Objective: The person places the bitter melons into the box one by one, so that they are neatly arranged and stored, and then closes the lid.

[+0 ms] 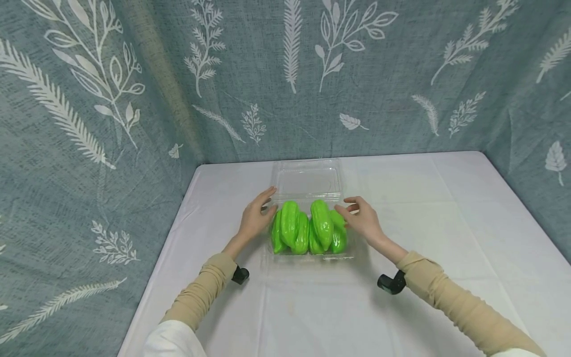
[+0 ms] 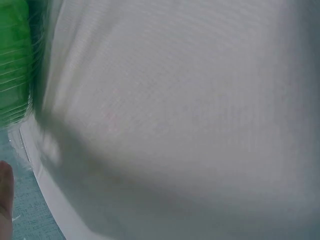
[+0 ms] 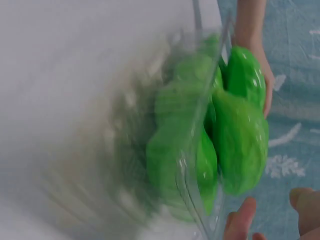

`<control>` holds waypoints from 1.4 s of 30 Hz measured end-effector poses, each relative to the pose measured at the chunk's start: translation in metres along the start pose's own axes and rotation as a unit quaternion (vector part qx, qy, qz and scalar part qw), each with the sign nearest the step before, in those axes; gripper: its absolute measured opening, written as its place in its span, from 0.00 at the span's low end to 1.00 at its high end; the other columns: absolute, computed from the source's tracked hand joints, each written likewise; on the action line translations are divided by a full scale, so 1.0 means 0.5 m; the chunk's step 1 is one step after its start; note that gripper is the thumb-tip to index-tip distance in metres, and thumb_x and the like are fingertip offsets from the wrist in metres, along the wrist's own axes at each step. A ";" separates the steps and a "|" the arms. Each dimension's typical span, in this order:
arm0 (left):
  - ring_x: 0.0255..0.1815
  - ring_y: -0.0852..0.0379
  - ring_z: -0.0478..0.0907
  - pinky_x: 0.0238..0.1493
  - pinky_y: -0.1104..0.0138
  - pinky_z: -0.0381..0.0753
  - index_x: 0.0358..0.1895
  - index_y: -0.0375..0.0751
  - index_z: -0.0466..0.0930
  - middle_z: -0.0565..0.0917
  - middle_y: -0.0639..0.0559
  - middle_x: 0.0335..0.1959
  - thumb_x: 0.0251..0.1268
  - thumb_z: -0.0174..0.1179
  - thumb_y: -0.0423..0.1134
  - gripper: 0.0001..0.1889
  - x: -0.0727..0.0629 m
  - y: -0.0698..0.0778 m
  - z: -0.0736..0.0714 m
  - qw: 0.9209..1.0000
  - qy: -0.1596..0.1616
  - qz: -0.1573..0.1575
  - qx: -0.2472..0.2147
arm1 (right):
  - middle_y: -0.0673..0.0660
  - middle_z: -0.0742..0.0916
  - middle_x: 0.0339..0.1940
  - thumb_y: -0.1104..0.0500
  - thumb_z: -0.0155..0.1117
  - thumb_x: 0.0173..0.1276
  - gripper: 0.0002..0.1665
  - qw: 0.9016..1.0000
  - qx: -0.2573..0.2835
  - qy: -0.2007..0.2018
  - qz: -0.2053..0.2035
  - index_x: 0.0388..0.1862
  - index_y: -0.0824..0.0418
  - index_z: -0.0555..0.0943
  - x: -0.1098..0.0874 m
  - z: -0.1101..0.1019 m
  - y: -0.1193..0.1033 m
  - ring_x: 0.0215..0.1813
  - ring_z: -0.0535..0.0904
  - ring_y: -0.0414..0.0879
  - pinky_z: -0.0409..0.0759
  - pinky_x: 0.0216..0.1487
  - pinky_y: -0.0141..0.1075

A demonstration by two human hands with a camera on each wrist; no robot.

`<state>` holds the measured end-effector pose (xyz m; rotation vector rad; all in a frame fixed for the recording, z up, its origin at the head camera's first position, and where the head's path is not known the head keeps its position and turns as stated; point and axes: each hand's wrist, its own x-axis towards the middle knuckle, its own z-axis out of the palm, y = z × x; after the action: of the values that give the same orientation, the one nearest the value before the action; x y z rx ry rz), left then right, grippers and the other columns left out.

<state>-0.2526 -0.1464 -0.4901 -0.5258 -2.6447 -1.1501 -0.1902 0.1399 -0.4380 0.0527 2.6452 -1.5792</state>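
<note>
Several glossy bright-green vegetables (image 1: 322,225), long and lobed, fill a clear plastic clamshell box (image 1: 350,254). Two of them lie on top of the others and rise above the rim. The box's lid (image 1: 307,178) lies folded back behind it. My left hand (image 1: 255,218) is at the box's left side, thumb and fingers spread apart. At the right side, my right hand (image 1: 363,218) has its thumb close to the rightmost vegetable, fingers toward the lid's hinge. In the right wrist view, a fingertip (image 3: 244,215) shows just beside the box wall. Neither hand grips anything.
A white cloth covers the table (image 1: 446,223). Blue-grey curtains (image 1: 267,99) with white leaf prints hang behind the table and along both sides. Dark wrist cameras (image 1: 392,282) sit under the sleeve cuffs, low over the cloth.
</note>
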 end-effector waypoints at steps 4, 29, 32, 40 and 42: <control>0.60 0.42 0.76 0.58 0.56 0.80 0.67 0.41 0.68 0.68 0.44 0.69 0.68 0.56 0.38 0.25 0.007 0.002 -0.007 0.999 0.009 -0.032 -0.009 | 0.70 0.77 0.53 0.50 0.55 0.71 0.32 1.000 0.007 0.002 0.010 0.65 0.69 0.66 0.019 -0.016 0.007 0.48 0.81 0.62 0.85 0.49 0.46; 0.65 0.39 0.70 0.65 0.54 0.74 0.72 0.32 0.54 0.65 0.32 0.69 0.74 0.42 0.46 0.30 0.082 -0.005 -0.035 0.942 -0.138 -0.269 -0.143 | 0.66 0.55 0.77 0.59 0.40 0.77 0.35 0.939 0.248 -0.151 0.184 0.77 0.64 0.42 0.155 -0.043 0.042 0.76 0.55 0.56 0.59 0.76 0.40; 0.65 0.40 0.70 0.65 0.55 0.74 0.72 0.33 0.56 0.65 0.34 0.69 0.75 0.42 0.46 0.29 0.086 -0.003 -0.035 0.940 -0.141 -0.270 -0.152 | 0.64 0.55 0.77 0.60 0.40 0.77 0.34 0.933 0.265 -0.144 0.197 0.77 0.62 0.43 0.159 -0.040 0.040 0.77 0.54 0.55 0.58 0.76 0.39; 0.55 0.48 0.79 0.57 0.61 0.81 0.69 0.38 0.63 0.75 0.38 0.62 0.72 0.47 0.44 0.26 0.100 -0.053 -0.007 0.945 -0.121 -0.254 -0.167 | 0.63 0.56 0.77 0.59 0.39 0.77 0.33 0.930 0.279 -0.134 0.199 0.77 0.60 0.45 0.164 -0.035 0.041 0.77 0.55 0.53 0.59 0.76 0.38; 0.51 0.51 0.81 0.52 0.62 0.83 0.69 0.40 0.65 0.77 0.42 0.60 0.70 0.51 0.48 0.27 0.111 -0.102 0.012 0.949 -0.112 -0.235 -0.176 | 0.63 0.56 0.77 0.57 0.39 0.78 0.33 0.933 0.275 -0.133 0.188 0.77 0.60 0.45 0.165 -0.035 0.042 0.77 0.56 0.54 0.59 0.76 0.38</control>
<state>-0.3241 -0.1608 -0.5099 -0.0697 -2.8589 -1.8215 -0.2716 0.1652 -0.4538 0.3222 1.7922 -1.9528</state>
